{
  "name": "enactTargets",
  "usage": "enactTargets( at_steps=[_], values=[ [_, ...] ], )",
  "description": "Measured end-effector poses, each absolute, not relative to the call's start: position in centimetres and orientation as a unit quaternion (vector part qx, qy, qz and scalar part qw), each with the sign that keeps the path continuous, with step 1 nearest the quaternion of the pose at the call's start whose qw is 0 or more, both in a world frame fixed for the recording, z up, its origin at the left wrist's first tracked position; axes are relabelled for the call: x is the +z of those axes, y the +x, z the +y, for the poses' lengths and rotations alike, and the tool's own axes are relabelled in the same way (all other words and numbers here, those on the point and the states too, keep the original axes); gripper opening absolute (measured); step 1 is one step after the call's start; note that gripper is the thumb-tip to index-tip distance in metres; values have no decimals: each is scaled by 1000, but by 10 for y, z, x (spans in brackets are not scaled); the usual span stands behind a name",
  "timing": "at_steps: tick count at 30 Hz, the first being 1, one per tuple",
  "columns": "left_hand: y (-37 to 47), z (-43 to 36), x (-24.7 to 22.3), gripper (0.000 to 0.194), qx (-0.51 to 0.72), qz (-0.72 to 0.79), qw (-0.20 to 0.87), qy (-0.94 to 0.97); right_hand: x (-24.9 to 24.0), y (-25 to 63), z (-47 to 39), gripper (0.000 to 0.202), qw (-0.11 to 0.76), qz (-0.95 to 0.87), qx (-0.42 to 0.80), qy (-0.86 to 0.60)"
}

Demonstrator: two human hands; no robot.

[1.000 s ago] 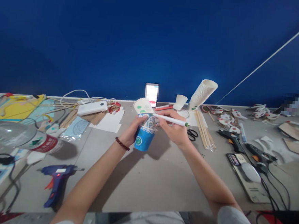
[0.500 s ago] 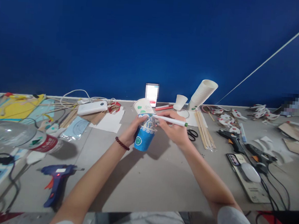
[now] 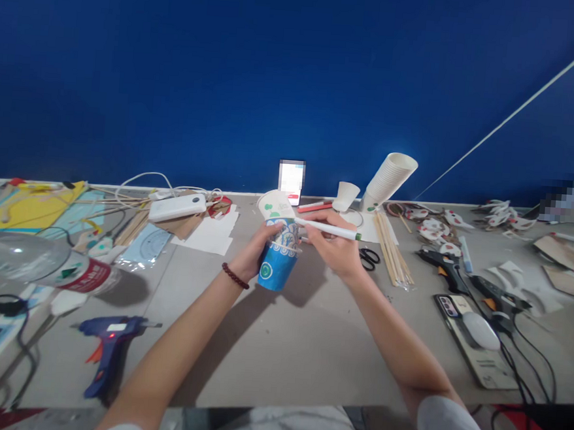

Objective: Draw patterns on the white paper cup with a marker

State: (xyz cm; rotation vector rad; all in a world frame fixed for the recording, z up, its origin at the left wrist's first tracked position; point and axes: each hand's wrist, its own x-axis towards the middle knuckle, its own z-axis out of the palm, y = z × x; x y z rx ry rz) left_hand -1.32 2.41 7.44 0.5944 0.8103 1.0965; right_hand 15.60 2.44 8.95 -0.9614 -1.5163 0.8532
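Observation:
Joined paper cups, a blue one (image 3: 277, 268) below and a white one (image 3: 274, 207) with green marks above, are held over the middle of the table. My left hand (image 3: 256, 247) is wrapped round their left side, a dark bead bracelet at its wrist. Blue curved line patterns (image 3: 288, 235) show on the section between them. My right hand (image 3: 336, 248) grips a white marker (image 3: 330, 230) with a green end, its other end at the patterned section. The exact contact of the tip is too small to tell.
A lit phone (image 3: 290, 181) stands behind the cups. Stacked white cups (image 3: 392, 180), wooden sticks (image 3: 393, 252) and black scissors (image 3: 370, 259) are to the right. A blue glue gun (image 3: 111, 343) and a bottle (image 3: 42, 262) lie left; another phone (image 3: 478, 353) lies right.
The outer end of the marker has shifted slightly down and left, with my right hand. The cups have barely moved in my left hand.

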Motion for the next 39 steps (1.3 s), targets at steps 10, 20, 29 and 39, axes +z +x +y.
enactTargets(
  at_steps=[10,20,29,39],
  values=[
    [-13,24,74,42,509,365,723,291,87,157,24,14,529,-669,325,-409],
    [-12,22,76,44,496,367,740,266,91,158,24,11,546,-649,344,-401],
    [-13,21,77,42,495,356,746,269,91,158,23,13,554,-636,361,-398],
    [-12,21,78,36,493,362,746,263,93,158,23,12,550,-642,360,-396]
  ],
)
